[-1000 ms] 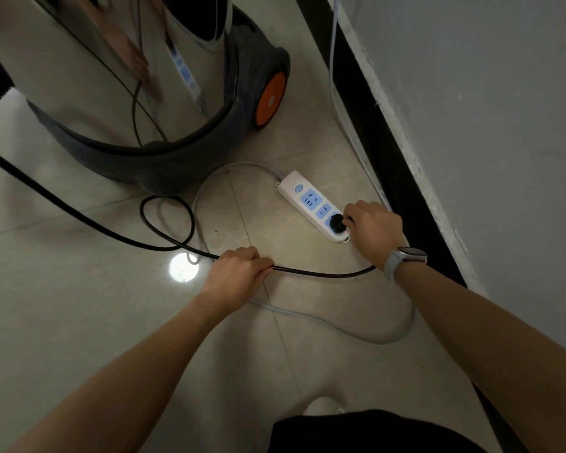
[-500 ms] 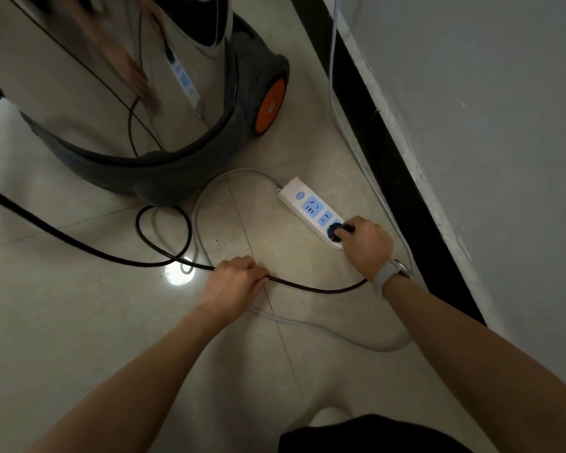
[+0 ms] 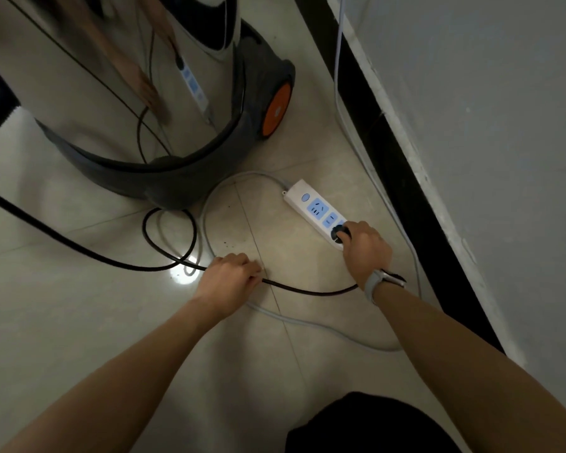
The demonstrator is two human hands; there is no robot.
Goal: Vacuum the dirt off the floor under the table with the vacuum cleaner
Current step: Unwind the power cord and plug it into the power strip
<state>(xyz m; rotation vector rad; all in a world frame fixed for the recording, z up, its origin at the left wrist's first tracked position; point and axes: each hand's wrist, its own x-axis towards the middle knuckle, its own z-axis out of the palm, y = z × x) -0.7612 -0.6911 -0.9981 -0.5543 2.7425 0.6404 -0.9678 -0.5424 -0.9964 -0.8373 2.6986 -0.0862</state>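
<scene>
A: What changed?
B: My right hand [image 3: 366, 248] has kept gripping the round black plug [image 3: 339, 232] in the white power strip [image 3: 314, 210]; nothing moved.
A: And the left?
B: My left hand [image 3: 231, 277] still clasps the black cord [image 3: 307, 291] on the tiled floor [image 3: 79, 322] by the steel-drum vacuum cleaner [image 3: 121, 93]; power looks ready.

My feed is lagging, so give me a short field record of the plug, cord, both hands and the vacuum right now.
plug: black plug at the end socket of the white power strip
right hand: right hand grips the plug
left hand: left hand holds the black cord
vacuum: steel vacuum cleaner stands behind the strip
floor: dark specks on the tile floor
</scene>
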